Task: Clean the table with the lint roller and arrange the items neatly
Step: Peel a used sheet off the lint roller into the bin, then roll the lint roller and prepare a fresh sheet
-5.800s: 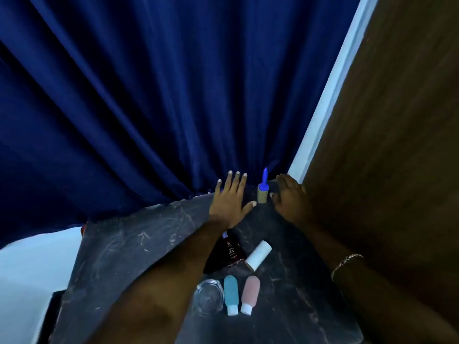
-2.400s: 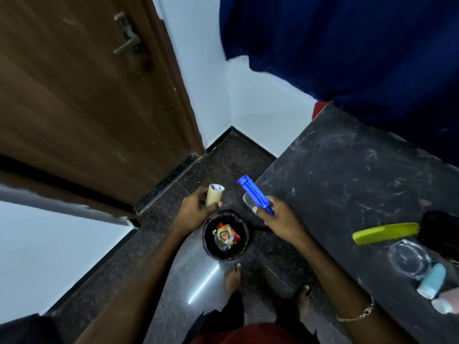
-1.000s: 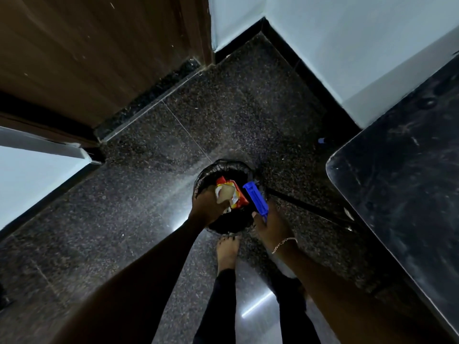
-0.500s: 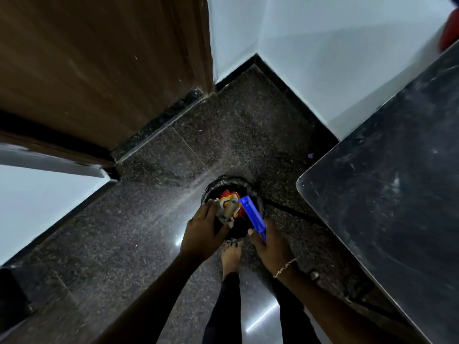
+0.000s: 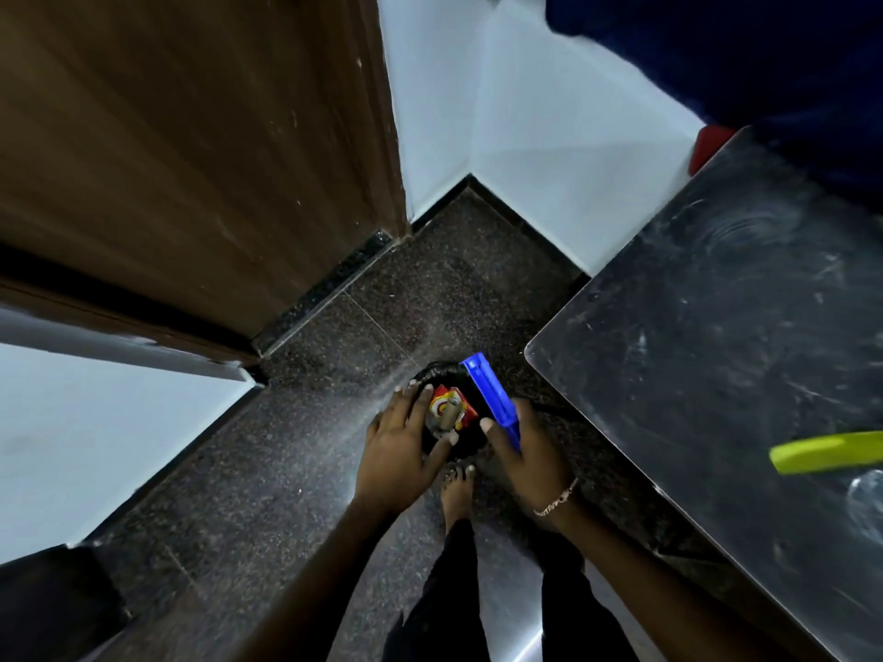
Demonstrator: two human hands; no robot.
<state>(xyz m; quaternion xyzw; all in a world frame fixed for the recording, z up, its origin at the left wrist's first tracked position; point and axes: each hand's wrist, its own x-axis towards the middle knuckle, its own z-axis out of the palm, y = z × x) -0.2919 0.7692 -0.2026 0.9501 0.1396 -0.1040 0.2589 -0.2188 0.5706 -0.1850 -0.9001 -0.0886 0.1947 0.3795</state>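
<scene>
My right hand (image 5: pixel 530 463) grips the blue lint roller handle (image 5: pixel 492 396), which points up and away over a small black bin (image 5: pixel 436 371) on the floor. My left hand (image 5: pixel 399 453) hovers over the bin with its fingers spread. A tan used roll (image 5: pixel 445 417) appears to lie in the bin on a red and yellow wrapper (image 5: pixel 466 408), just off my left thumb. The dark marble table (image 5: pixel 716 375) fills the right side, with a green comb (image 5: pixel 826 453) on it.
A clear glass jar (image 5: pixel 867 499) shows at the table's right edge. A wooden door (image 5: pixel 191 136) stands at the left, white walls meet behind the bin, and a blue curtain (image 5: pixel 740 50) hangs at the top right. My bare foot (image 5: pixel 456 489) is beside the bin.
I turned from the table to the floor bin, carrying the roll in my left hand and the handle in my right. My left hand has since opened above the bin.
</scene>
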